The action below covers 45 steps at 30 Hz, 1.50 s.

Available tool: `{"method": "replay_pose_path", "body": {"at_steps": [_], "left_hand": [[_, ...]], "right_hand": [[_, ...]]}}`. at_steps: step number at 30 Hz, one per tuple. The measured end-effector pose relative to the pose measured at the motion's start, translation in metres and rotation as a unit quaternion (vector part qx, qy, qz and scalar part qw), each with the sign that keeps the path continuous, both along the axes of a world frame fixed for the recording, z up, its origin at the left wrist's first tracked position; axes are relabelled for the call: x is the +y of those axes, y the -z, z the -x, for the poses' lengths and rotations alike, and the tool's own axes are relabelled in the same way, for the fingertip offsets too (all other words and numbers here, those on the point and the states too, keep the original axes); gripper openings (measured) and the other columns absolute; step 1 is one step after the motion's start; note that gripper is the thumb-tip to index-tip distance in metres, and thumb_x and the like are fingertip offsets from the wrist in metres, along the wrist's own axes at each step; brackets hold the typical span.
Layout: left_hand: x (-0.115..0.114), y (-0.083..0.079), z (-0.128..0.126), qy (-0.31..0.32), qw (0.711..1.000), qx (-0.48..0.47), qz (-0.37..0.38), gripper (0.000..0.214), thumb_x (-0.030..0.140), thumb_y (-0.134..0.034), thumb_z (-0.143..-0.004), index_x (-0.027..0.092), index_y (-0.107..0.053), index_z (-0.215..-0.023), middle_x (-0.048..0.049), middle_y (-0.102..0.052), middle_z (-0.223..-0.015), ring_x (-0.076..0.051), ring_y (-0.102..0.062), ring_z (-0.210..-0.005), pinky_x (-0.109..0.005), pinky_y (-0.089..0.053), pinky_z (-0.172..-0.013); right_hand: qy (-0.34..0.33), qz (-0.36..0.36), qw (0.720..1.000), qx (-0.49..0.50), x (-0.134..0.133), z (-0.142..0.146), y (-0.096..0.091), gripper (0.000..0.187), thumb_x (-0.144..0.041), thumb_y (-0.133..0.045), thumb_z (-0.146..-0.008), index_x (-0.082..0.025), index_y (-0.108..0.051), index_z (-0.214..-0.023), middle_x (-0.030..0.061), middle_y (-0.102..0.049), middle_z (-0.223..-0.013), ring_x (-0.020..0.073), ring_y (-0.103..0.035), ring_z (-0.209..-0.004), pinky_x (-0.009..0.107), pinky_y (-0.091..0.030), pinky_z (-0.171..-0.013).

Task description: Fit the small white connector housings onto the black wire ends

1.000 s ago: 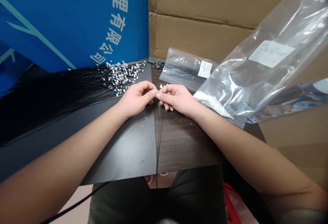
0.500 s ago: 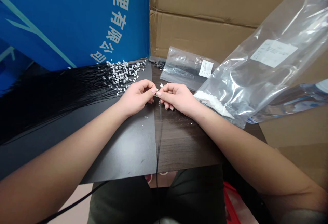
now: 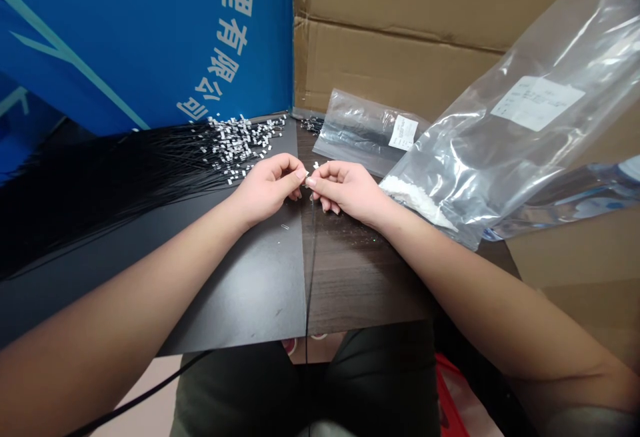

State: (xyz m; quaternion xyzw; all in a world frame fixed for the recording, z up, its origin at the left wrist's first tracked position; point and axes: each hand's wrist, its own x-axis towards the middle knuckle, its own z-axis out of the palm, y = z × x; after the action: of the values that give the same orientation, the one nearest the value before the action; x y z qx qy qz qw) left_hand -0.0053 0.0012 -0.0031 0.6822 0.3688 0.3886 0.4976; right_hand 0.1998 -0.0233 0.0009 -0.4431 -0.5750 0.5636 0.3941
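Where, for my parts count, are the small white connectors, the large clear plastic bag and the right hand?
Small white connectors [image 3: 240,147]: head view, heap's middle.
Large clear plastic bag [image 3: 500,150]: head view, bag's middle.
Right hand [image 3: 350,190]: head view, back of hand.

Count on inspection: two hands, one left [image 3: 267,190] and one right [image 3: 345,190]. Three plastic bags: one small [image 3: 367,133], one large [image 3: 500,137], one bluish [image 3: 565,200]. Two white labels, one on each of the first two bags [image 3: 403,133]. One loose white clip [image 3: 285,226] lies apart. The heaped white clips [image 3: 240,147] and thin black cables [image 3: 110,203] are too numerous to count.
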Motion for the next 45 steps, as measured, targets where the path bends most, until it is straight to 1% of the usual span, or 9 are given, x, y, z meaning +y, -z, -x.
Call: {"method": "replay_pose_path", "body": {"at_steps": [3,6,14,21,31,37,45], "left_hand": [[-0.0003,-0.0007,-0.0007,0.002,1.0,-0.001,0.003,0.031,0.045,-0.08,-0.093,0.018,-0.065,-0.087,-0.0019,-0.068,-0.073,-0.014,-0.061,-0.065,-0.027,-0.049,-0.063],[-0.0005,-0.0015,-0.0009,0.002,1.0,-0.004,0.008,0.031,0.044,-0.08,-0.092,0.018,-0.065,-0.086,-0.0018,-0.068,-0.072,-0.014,-0.061,-0.064,-0.027,-0.049,-0.063],[0.0,0.0,-0.0007,0.001,1.0,-0.005,0.007,0.03,0.044,-0.08,-0.092,0.018,-0.065,-0.086,-0.0015,-0.067,-0.071,-0.013,-0.061,-0.064,-0.026,-0.049,-0.063],[0.0,-0.0001,-0.0003,0.003,1.0,0.003,0.0,0.032,0.045,-0.08,-0.093,0.018,-0.065,-0.087,-0.0016,-0.068,-0.073,-0.014,-0.062,-0.065,-0.027,-0.05,-0.064],[0.0004,0.0,0.0,0.008,1.0,0.01,-0.006,0.03,0.044,-0.078,-0.093,0.017,-0.065,-0.089,-0.002,-0.068,-0.075,-0.014,-0.063,-0.067,-0.027,-0.051,-0.066],[0.0005,0.0003,0.0005,0.007,1.0,0.016,-0.006,0.028,0.042,-0.077,-0.094,0.017,-0.065,-0.089,-0.0019,-0.068,-0.076,-0.014,-0.063,-0.068,-0.027,-0.051,-0.066],[-0.0001,-0.0012,-0.0001,0.007,1.0,0.02,-0.011,0.029,0.043,-0.078,-0.094,0.017,-0.065,-0.089,-0.002,-0.069,-0.076,-0.014,-0.064,-0.068,-0.027,-0.051,-0.066]], "right_hand": [[-0.001,-0.001,1.0,-0.005,0.0001,-0.0001,-0.0001,0.025,-0.032,-0.087,-0.093,-0.016,-0.069,-0.087,-0.0009,-0.072,-0.073,0.0063,-0.06,-0.05,0.015,-0.043,-0.04],[-0.001,0.0,1.0,-0.007,0.0,-0.0004,-0.0001,0.026,-0.034,-0.088,-0.093,-0.017,-0.068,-0.087,-0.0007,-0.072,-0.074,0.0064,-0.059,-0.051,0.016,-0.043,-0.04],[0.01,0.007,1.0,-0.007,-0.0012,0.0004,-0.0016,0.036,-0.043,-0.094,-0.087,-0.017,-0.068,-0.086,-0.0004,-0.072,-0.073,0.007,-0.059,-0.051,0.017,-0.042,-0.039],[0.013,0.005,1.0,-0.014,-0.0008,0.0001,-0.0014,0.024,-0.03,-0.086,-0.095,-0.017,-0.068,-0.086,-0.0009,-0.071,-0.072,0.0069,-0.059,-0.051,0.016,-0.042,-0.04],[0.015,0.007,1.0,-0.025,-0.0018,0.001,-0.0029,0.024,-0.027,-0.086,-0.095,-0.017,-0.067,-0.085,-0.0013,-0.07,-0.07,0.007,-0.059,-0.051,0.016,-0.041,-0.039],[0.02,0.002,0.999,-0.032,-0.0022,0.0012,-0.0026,0.02,-0.023,-0.078,-0.101,-0.017,-0.067,-0.086,-0.0015,-0.069,-0.07,0.0065,-0.059,-0.05,0.016,-0.041,-0.04],[0.024,0.002,0.999,-0.041,-0.003,0.0019,-0.0045,0.02,-0.022,-0.077,-0.102,-0.016,-0.067,-0.086,-0.0019,-0.069,-0.069,0.0064,-0.059,-0.05,0.016,-0.042,-0.041]]}}
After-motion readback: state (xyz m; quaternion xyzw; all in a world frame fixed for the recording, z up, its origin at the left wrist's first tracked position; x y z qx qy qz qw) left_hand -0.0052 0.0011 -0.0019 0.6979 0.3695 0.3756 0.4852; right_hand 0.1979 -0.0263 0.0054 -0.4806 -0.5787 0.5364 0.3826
